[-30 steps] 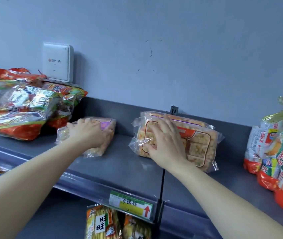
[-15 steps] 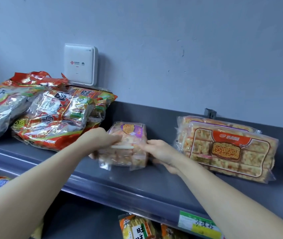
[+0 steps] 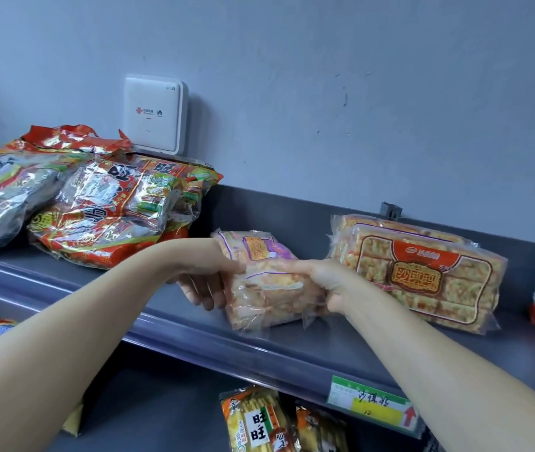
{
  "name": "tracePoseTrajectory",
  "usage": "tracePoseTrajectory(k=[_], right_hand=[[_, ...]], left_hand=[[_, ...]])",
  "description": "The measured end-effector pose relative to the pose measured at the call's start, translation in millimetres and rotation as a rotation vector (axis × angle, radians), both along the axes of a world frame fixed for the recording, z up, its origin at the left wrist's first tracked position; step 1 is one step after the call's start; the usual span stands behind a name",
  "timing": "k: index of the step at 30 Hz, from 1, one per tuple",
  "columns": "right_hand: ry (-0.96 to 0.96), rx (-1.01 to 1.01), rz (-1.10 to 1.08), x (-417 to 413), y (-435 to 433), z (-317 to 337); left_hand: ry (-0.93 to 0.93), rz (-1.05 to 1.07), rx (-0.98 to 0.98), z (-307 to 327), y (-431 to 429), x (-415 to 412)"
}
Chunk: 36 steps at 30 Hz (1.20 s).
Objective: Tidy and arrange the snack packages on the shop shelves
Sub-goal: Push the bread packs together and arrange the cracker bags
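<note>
Your fingers [image 3: 202, 293] on the left hand [image 3: 206, 275] are curling under one end of the small snack pack [image 3: 267, 282], thumb on top, and the right hand [image 3: 326, 285] is pinching the other end the same way. Both hands are holding it low over the shelf [image 3: 194, 334]; whether its underside is touching the shelf, I cannot tell. Just right of your right fingers, the big biscuit pack [image 3: 422, 275] is lying flat against the back of the shelf, near the small one. Well to the left of your left fingers, the pile of red bags [image 3: 106, 220] is slumping in a loose heap below the white box [image 3: 155, 115] on the wall.

By the look of it, you are squaring up the small pack. The next move is probably calling for you to set it down straight beside the big pack, above the price tag [image 3: 373, 406] on the shelf edge. Ease both grips off gently, since the thin wrap is likely to slide.
</note>
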State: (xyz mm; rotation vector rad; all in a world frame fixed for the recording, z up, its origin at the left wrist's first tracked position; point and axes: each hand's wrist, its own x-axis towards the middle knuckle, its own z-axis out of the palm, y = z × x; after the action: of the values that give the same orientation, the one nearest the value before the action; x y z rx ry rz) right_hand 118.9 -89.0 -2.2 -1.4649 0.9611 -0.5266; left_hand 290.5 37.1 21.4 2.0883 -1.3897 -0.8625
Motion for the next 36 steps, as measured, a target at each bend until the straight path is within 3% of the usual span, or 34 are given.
tracePoseTrajectory(k=[4,7,11,13,16,19,26,30,32,36], right_hand=[[-0.051,0.020,0.071,-15.4,2.3,8.1],[-0.152,-0.110,0.029,-27.7,8.3,21.1],[-0.171,-0.372,0.038,-63.5,7.5,39.8],[-0.059,-0.579,0.111,-90.1,4.0,51.0],[0.170,-0.820,0.222,-128.9,-3.4,63.6],[0.220,-0.825,0.216,-162.1,-14.5,65.1],[0.355,-0.857,0.015,-226.4,-37.0,57.3],[0.727,-1.006,-0.200,-242.7,-44.1,48.2],[0.826,-1.088,-0.312,-244.7,-45.6,42.4],[0.807,-1.148,-0.330,-239.1,-49.9,36.2]], left_hand=[[0.044,-0.009,-0.056,0.5,9.7,-11.1],[-0.052,0.015,-0.078,1.8,9.6,-22.6],[-0.496,0.263,-0.416,15.0,0.0,-30.2],[-0.598,0.302,-0.550,20.0,-8.9,-37.4],[-0.406,0.136,-0.498,16.9,-27.4,-51.1],[-0.142,-0.008,-0.519,3.9,-47.7,-69.8],[-0.308,0.058,-0.679,-4.8,-79.2,-142.6],[-0.373,0.119,-0.724,-8.2,-93.7,-167.6],[-0.382,0.125,-0.731,-10.8,-102.2,-174.9],[-0.406,0.131,-0.704,-12.3,-113.8,-179.3]])
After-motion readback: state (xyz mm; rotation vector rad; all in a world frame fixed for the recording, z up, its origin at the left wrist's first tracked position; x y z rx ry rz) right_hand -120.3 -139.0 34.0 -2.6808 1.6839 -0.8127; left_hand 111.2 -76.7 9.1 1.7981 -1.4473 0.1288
